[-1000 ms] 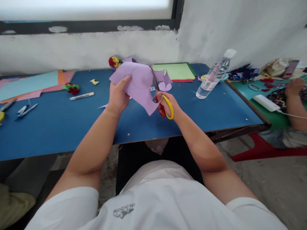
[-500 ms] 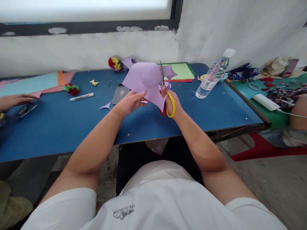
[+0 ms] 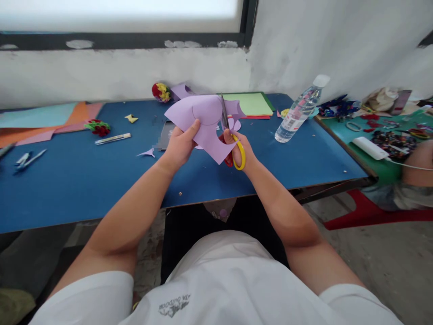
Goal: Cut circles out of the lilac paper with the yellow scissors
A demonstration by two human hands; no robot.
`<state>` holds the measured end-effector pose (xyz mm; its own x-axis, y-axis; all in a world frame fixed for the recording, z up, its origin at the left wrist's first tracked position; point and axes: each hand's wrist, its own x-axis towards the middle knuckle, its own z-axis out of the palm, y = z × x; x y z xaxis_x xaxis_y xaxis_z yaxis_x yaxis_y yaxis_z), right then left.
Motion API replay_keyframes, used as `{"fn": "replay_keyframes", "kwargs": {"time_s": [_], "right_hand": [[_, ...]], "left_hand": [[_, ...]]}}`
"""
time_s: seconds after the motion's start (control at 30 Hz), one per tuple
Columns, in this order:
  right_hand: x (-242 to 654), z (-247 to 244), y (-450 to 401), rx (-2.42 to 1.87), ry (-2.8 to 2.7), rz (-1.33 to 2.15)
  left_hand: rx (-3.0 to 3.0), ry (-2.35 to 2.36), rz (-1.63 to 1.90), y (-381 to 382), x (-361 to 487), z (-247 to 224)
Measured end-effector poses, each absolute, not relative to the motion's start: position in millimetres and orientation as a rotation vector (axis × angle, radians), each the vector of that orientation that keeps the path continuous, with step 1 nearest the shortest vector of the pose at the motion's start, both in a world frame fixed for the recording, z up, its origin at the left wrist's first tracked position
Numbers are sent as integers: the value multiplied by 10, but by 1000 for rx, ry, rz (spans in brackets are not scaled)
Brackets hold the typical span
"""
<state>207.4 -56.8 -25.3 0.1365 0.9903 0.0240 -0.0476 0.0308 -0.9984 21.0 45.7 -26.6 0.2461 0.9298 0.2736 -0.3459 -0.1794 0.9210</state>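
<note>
Two bare hands are raised over a blue table (image 3: pixel 84 185), with one purple sheet (image 3: pixel 206 119) between them. The left hand (image 3: pixel 181 145) is closed on the sheet's near left part, its thumb lying on top, just below a circle drawn on the paper. The right hand (image 3: pixel 239 149) grips a pair of scissors (image 3: pixel 239 155) by the red and yellow handles, the blades pointing away from the body at the sheet's right edge. A curved notch opens in the sheet just left of the right hand, and the sheet's lower corner hangs between the two hands.

Behind the left hand lies a grey flat object (image 3: pixel 165 136), partly covered. Left of that hand are a small purple scrap (image 3: pixel 146 153), a pen (image 3: pixel 112 138), a yellow scrap (image 3: pixel 131 118) and a red and green flower (image 3: pixel 98 127). Farther left are coloured sheets (image 3: pixel 42 119) and some pens (image 3: pixel 29 161). Beyond the left hand, near the wall, a red and yellow flower (image 3: pixel 161 92) sits beside a curled purple piece (image 3: pixel 181 91).

Just past the right hand are rounded purple pieces (image 3: pixel 234 124), and beyond them a paper stack (image 3: pixel 252 104), light green on top. A clear bottle (image 3: pixel 299 113) leans right of that hand; farther right, a white device (image 3: pixel 370 147) with a cable lies on a green surface (image 3: pixel 392 174).
</note>
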Motion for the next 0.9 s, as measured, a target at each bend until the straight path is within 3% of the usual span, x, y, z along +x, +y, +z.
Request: {"fn": "replay_keyframes", "kwargs": {"time_s": [0.43,0.9], "right_hand": [[2107,-264,-611,-1037,-1159,1242],[2096,-272,-590,-940,-1170,1327]], "left_hand": [[1267,570,1658,767,139,-301],[1372,640,1567,807,102,-338]]}}
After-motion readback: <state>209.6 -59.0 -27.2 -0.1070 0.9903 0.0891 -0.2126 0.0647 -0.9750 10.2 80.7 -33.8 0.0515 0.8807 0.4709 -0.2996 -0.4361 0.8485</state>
